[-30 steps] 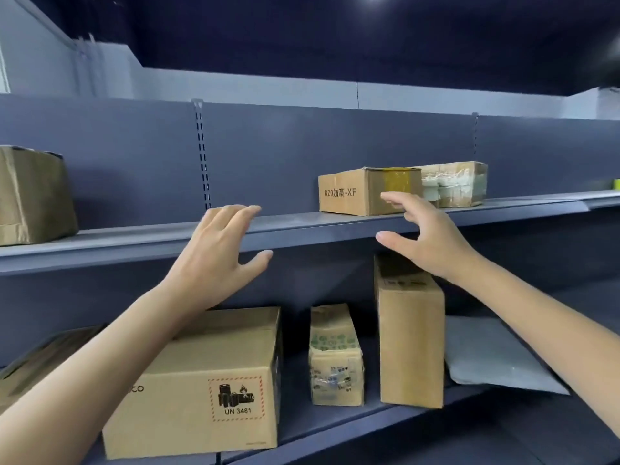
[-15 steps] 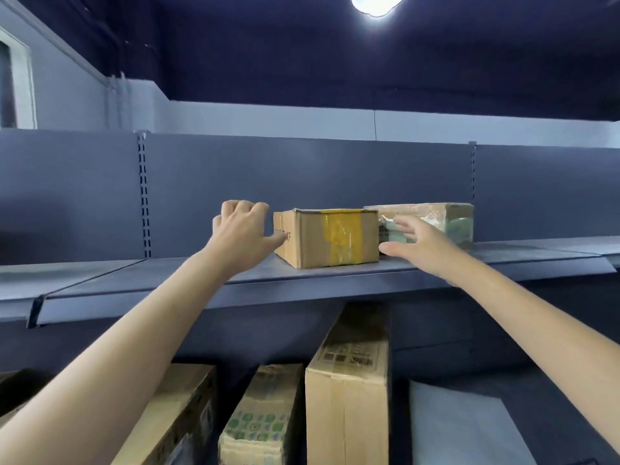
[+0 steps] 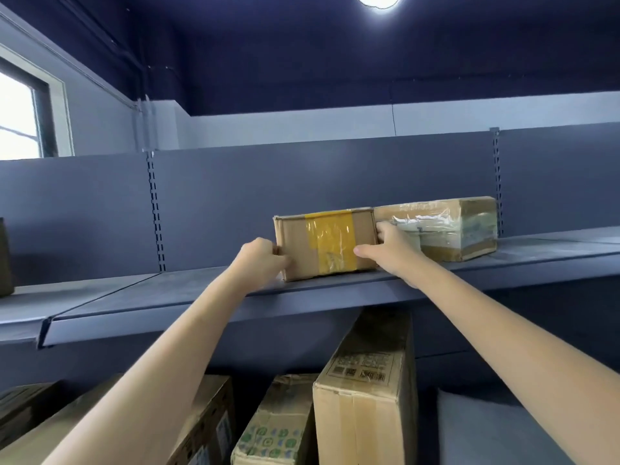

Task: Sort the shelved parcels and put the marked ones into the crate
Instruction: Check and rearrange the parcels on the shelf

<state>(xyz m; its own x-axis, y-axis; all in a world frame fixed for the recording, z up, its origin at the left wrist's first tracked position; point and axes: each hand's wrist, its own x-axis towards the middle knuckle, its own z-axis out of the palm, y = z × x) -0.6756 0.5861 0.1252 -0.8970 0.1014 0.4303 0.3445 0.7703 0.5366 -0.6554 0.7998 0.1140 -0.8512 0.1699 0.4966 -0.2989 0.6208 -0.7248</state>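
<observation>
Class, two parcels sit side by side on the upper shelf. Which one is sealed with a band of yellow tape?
The left cardboard box, gripped at its ends by the left hand and right hand. Its neighbour, the plastic-wrapped parcel, shows no yellow band.

Lower-shelf boxes [image 3: 364,407] cut off by the bottom edge, label print too blurred to read
</observation>
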